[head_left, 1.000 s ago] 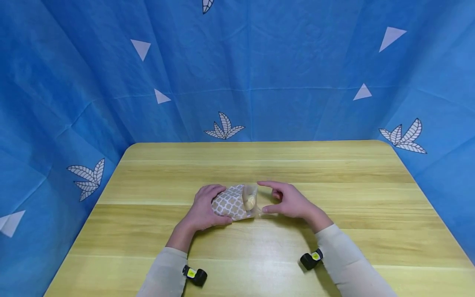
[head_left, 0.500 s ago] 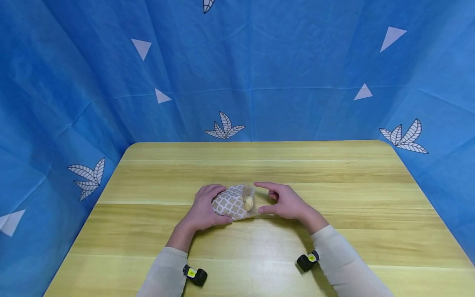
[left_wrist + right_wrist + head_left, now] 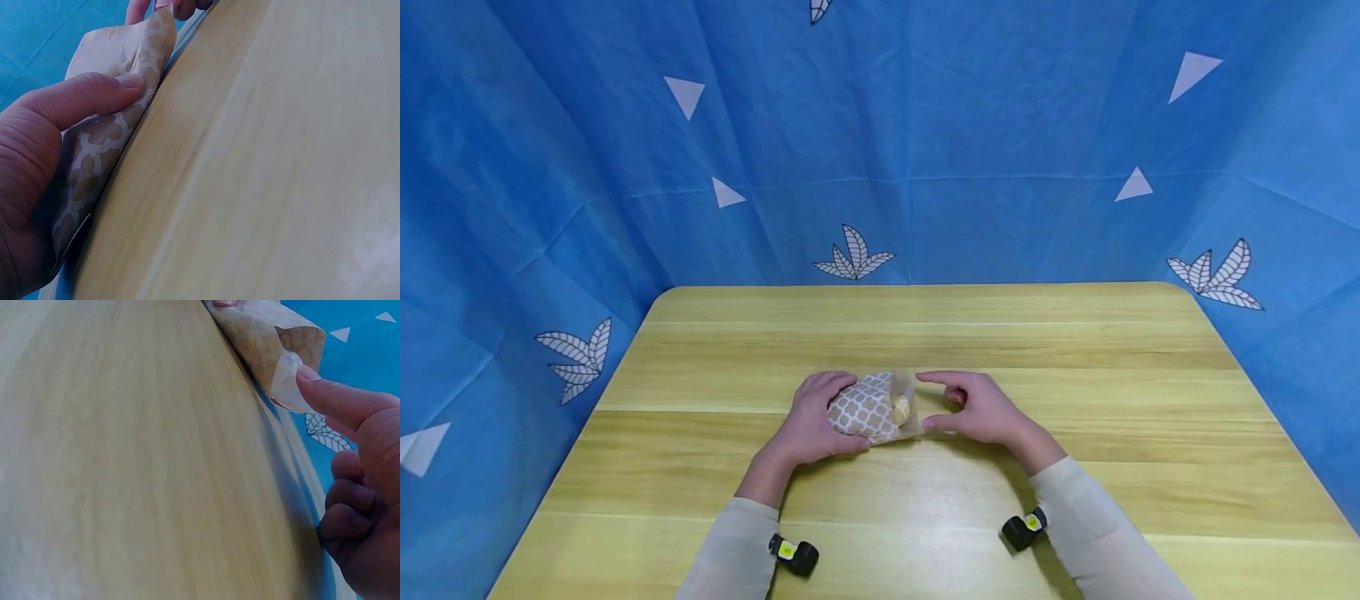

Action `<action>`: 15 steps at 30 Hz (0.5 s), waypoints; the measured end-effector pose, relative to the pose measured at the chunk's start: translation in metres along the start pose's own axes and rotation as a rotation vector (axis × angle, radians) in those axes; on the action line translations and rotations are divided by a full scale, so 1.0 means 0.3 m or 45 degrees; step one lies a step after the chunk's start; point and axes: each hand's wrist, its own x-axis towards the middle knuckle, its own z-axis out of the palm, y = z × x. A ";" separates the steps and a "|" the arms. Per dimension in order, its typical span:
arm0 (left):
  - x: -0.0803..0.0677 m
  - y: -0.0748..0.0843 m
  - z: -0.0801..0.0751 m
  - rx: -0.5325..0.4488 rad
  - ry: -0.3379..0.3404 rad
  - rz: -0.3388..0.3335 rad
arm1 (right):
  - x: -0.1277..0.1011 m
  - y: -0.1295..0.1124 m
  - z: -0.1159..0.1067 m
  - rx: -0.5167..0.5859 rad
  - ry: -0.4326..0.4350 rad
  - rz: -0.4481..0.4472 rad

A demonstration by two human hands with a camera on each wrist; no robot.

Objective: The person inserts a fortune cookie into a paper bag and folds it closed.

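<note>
Nothing here carries readable words, numbers or a brand. The paper bag under my fingers shows only a white lattice pattern on brown, no lettering. The blue backdrop cloth bears white triangles and leaf drawings, not signs. Each wrist camera has a small yellow sticker with a dark mark on it, too small to read.

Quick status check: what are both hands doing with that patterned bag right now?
Left hand grips the patterned paper bag lying on the table. Right hand pinches the bag's open mouth, thumb and forefinger. Pale item visible inside. Nothing in the way.
</note>
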 end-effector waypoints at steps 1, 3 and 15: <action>0.000 0.000 -0.001 -0.002 0.001 -0.003 | 0.000 -0.002 0.000 0.000 -0.003 -0.001; 0.000 0.001 -0.001 -0.005 0.005 -0.006 | 0.001 -0.005 0.000 0.003 -0.010 -0.005; -0.003 0.008 0.000 -0.012 0.008 -0.013 | 0.011 -0.003 0.017 -0.025 -0.016 -0.009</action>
